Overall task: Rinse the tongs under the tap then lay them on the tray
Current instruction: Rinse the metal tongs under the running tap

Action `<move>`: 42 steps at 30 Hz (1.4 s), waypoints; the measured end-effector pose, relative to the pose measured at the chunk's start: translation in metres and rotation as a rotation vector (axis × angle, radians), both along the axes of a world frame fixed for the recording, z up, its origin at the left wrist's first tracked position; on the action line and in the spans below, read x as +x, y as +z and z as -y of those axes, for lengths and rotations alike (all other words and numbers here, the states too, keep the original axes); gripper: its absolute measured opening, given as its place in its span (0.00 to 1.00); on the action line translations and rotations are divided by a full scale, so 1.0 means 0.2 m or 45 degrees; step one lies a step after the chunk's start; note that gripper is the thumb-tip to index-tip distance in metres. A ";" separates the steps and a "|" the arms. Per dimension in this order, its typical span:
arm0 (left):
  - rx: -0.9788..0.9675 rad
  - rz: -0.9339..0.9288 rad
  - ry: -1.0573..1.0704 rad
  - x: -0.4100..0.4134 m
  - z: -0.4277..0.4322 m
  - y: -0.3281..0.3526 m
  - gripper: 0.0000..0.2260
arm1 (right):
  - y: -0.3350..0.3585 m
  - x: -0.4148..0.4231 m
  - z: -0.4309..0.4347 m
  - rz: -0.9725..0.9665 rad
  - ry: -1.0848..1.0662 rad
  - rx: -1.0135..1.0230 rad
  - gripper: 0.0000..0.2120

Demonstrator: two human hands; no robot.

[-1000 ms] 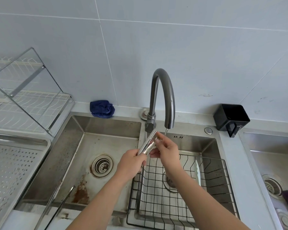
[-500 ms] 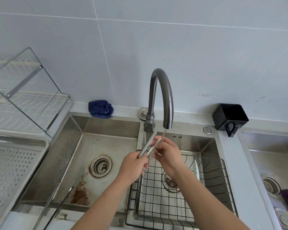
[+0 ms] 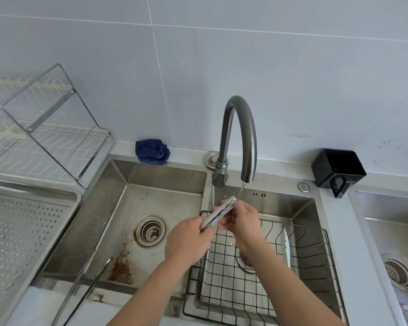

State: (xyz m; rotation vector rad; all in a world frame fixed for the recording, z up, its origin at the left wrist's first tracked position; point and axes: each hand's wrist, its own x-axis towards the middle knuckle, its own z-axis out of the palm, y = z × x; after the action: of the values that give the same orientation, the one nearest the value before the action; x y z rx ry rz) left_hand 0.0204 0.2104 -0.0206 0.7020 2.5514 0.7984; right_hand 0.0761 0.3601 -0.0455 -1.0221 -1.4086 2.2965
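Head view: tongs [image 3: 218, 214] held under the tap [image 3: 240, 137], above the right basin.
The left hand [image 3: 186, 241] grips the handle end, fingers curled round it. The right hand [image 3: 242, 220] wraps its fingers around the serrated tips, where a thin water stream [image 3: 240, 190] lands. The perforated tray [image 3: 33, 231] lies far left, well apart from the tongs.

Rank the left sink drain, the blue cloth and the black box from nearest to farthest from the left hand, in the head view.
1. Left sink drain, just left of the left hand.
2. Blue cloth, back ledge, left.
3. Black box, far right by the wall.
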 end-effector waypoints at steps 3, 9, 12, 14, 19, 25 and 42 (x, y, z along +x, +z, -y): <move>-0.125 -0.065 0.013 -0.06 0.05 0.01 0.13 | -0.04 0.01 0.03 -0.127 0.137 -0.166 0.15; -0.234 -0.089 -0.039 -0.11 0.07 0.05 0.14 | -0.04 0.01 0.07 -0.009 0.009 -0.141 0.16; -0.281 -0.139 -0.095 -0.11 0.06 0.04 0.15 | -0.02 0.03 0.06 -0.021 -0.007 -0.170 0.12; -0.307 -0.164 -0.125 -0.11 0.04 0.04 0.16 | 0.00 0.04 0.05 0.036 -0.016 -0.101 0.12; -0.278 -0.147 -0.114 -0.12 0.01 0.05 0.15 | 0.02 0.05 0.04 0.050 -0.055 -0.073 0.13; -0.271 -0.121 -0.116 -0.15 0.02 0.07 0.16 | 0.05 0.04 0.01 0.008 -0.005 -0.032 0.10; 0.334 0.566 0.089 -0.07 -0.06 -0.04 0.11 | 0.12 0.06 -0.07 -0.139 0.005 -0.210 0.19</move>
State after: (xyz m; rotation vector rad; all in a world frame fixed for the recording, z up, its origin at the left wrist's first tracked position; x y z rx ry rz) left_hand 0.0065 0.2220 -0.0294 0.4472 2.1009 1.1801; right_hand 0.0885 0.3739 -0.0221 -0.9231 -1.1977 2.4637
